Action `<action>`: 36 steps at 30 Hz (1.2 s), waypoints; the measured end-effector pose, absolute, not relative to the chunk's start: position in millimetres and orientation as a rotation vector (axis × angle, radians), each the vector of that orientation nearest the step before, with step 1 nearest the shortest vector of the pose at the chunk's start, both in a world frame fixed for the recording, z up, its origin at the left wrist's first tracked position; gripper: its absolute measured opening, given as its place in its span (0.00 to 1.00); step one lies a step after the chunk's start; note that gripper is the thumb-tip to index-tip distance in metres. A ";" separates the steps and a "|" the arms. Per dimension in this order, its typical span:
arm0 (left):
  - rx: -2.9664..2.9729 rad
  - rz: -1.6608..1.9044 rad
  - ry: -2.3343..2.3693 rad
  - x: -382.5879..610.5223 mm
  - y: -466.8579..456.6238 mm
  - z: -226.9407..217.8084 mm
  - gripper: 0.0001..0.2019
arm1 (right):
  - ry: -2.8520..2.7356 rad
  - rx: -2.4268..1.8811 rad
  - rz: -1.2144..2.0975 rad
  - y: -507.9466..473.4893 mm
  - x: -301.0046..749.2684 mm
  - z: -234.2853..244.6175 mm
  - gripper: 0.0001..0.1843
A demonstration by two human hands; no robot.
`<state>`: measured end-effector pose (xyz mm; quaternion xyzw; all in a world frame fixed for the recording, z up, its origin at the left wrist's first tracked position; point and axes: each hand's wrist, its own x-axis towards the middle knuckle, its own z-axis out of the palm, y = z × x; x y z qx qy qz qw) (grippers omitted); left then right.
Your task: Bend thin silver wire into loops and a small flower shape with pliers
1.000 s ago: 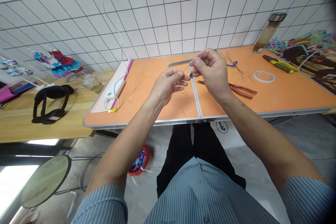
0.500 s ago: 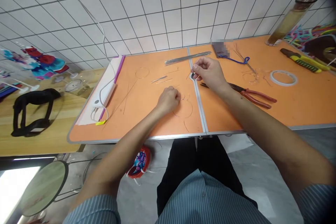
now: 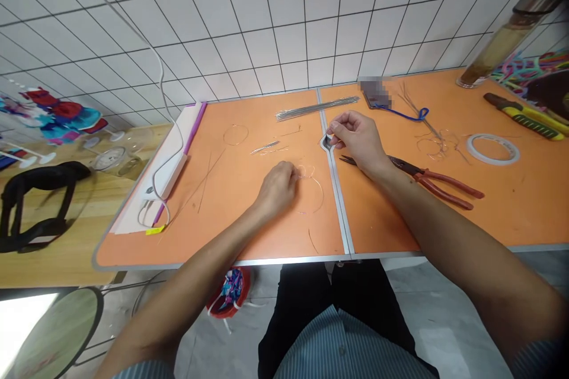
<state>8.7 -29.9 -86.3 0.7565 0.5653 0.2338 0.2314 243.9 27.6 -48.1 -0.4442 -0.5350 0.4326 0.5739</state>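
I have the right hand (image 3: 358, 141) pinching a small silver-and-black metal piece (image 3: 328, 142) above the seam of the orange folding worktop (image 3: 249, 237). The left hand (image 3: 278, 188) rests well apart, just beside a thin curved wire (image 3: 322, 192). Red-handled steel pliers (image 3: 448, 183) lie just beside the right hand.

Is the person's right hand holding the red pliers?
No, the pliers lie on the orange table beside the right hand, not in it.
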 end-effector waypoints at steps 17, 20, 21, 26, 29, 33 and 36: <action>0.713 1.039 1.184 26.3 17.2 -64.8 0.16 | -1.263 -1.029 0.878 15.8 249.0 -43.2 0.11; 0.638 0.996 1.132 31.3 22.4 -66.4 0.11 | -1.290 -1.034 0.862 11.4 247.2 -41.9 0.12; 0.632 0.987 1.122 32.2 23.1 -67.2 0.10 | -1.294 -1.038 0.859 9.8 246.6 -41.5 0.12; 0.731 1.008 1.066 29.7 18.5 -68.5 0.12 | -1.296 -1.066 0.856 -0.6 241.9 -38.5 0.10; 0.802 1.053 1.049 26.3 11.4 -65.2 0.13 | -1.296 -1.070 0.832 -8.3 237.2 -35.8 0.09; 0.815 1.060 1.052 26.4 2.4 -59.0 0.14 | -1.324 -1.083 0.743 -18.2 230.8 -34.2 0.08; 0.791 1.046 1.045 29.5 -2.1 -56.2 0.11 | -1.372 -1.089 0.678 -23.1 228.0 -37.1 0.06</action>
